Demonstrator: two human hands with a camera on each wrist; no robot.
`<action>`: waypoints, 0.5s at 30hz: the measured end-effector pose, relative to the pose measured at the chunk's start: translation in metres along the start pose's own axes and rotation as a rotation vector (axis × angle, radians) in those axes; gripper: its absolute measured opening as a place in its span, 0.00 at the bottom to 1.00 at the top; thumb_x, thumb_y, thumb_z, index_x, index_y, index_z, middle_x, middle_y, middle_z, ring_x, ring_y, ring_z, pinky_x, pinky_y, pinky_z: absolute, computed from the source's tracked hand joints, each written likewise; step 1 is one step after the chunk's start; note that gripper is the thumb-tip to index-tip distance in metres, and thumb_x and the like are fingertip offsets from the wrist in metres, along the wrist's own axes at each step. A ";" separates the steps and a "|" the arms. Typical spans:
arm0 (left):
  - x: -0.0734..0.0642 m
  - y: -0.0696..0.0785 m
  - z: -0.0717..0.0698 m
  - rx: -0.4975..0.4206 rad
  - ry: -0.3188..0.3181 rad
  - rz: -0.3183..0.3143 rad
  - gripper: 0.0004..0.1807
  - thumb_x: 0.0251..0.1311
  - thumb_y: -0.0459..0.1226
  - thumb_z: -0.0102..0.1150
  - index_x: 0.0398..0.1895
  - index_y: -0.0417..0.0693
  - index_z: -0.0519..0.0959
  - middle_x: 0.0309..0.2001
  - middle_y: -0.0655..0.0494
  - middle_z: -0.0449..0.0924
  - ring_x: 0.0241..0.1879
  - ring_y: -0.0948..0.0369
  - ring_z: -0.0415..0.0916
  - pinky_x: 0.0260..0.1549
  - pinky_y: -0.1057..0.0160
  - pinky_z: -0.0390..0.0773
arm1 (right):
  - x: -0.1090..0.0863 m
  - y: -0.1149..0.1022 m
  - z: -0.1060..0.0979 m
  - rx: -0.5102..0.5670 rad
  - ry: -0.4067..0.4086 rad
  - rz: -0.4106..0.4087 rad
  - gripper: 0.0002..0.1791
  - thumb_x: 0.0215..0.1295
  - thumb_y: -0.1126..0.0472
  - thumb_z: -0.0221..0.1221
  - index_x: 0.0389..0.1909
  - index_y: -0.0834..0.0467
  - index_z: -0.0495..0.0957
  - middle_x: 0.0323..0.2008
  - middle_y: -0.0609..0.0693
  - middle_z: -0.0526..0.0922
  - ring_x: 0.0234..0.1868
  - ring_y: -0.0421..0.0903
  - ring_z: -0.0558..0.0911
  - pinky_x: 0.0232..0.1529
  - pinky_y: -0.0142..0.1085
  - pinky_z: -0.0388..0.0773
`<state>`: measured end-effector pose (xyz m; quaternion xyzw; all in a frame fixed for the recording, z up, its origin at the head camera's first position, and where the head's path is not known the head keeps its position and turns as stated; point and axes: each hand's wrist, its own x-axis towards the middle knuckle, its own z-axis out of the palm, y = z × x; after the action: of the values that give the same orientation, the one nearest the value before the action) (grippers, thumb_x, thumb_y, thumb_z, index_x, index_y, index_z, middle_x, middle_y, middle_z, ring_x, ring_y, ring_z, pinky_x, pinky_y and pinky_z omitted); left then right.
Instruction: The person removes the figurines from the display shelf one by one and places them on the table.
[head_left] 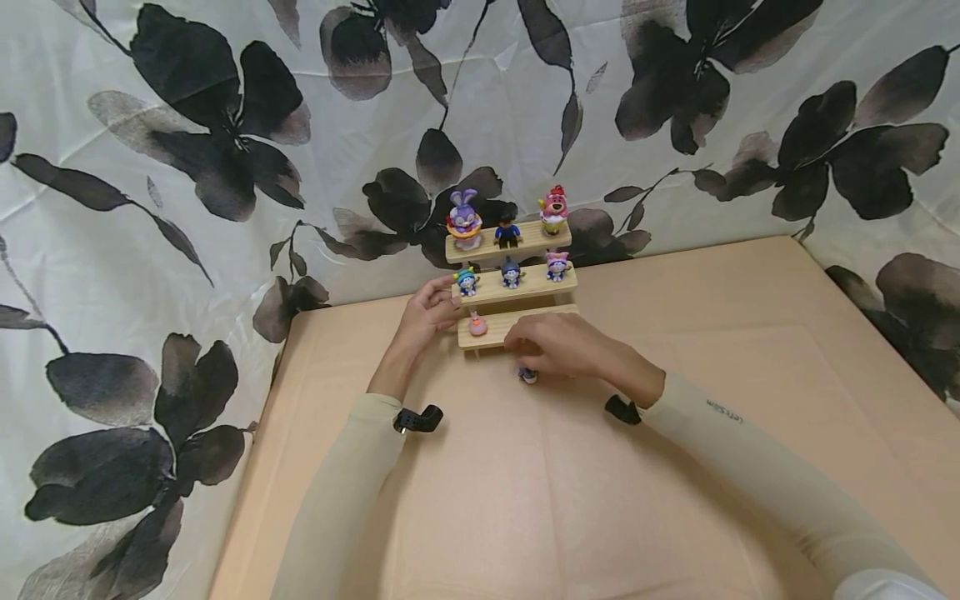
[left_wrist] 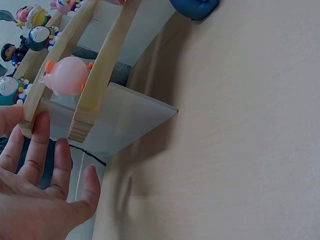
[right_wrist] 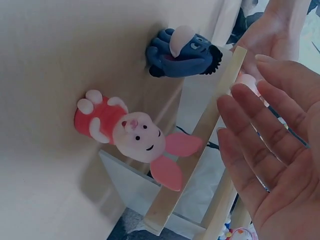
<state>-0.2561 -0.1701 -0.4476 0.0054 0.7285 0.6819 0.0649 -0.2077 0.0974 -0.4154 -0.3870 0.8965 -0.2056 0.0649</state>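
Observation:
A three-tier wooden display shelf holds small toy figures. My left hand is at its left end, thumb and fingers pinching the end of the middle plank. A round pink figure sits on the lowest plank. My right hand hovers over the front of the lowest plank, fingers extended and slightly bent, with nothing seen in the palm. On the table before the shelf stand a blue donkey figure and a pink-eared piglet figure. In the head view my right hand hides the piglet.
Three figures stand on the middle plank, including a blue-hooded one. The top plank carries a purple rabbit, a dark-clothed figure and a pink bear. A floral curtain hangs behind the table.

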 end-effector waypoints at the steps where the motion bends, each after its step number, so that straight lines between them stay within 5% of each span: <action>1: 0.000 0.000 0.000 -0.001 0.000 -0.001 0.26 0.68 0.36 0.63 0.68 0.50 0.72 0.43 0.57 0.78 0.49 0.57 0.77 0.60 0.38 0.71 | 0.001 0.001 0.000 0.007 0.005 0.006 0.17 0.65 0.57 0.68 0.54 0.53 0.84 0.49 0.46 0.86 0.47 0.45 0.83 0.50 0.42 0.80; 15: 0.000 -0.002 -0.001 -0.012 -0.013 0.009 0.26 0.69 0.36 0.62 0.69 0.49 0.71 0.43 0.57 0.77 0.50 0.51 0.75 0.51 0.46 0.74 | 0.009 0.004 -0.008 0.028 0.054 0.039 0.22 0.67 0.54 0.66 0.61 0.52 0.79 0.51 0.46 0.84 0.44 0.42 0.82 0.46 0.40 0.81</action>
<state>-0.2565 -0.1710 -0.4492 0.0125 0.7239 0.6866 0.0666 -0.2184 0.0960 -0.4093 -0.3626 0.9024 -0.2274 0.0500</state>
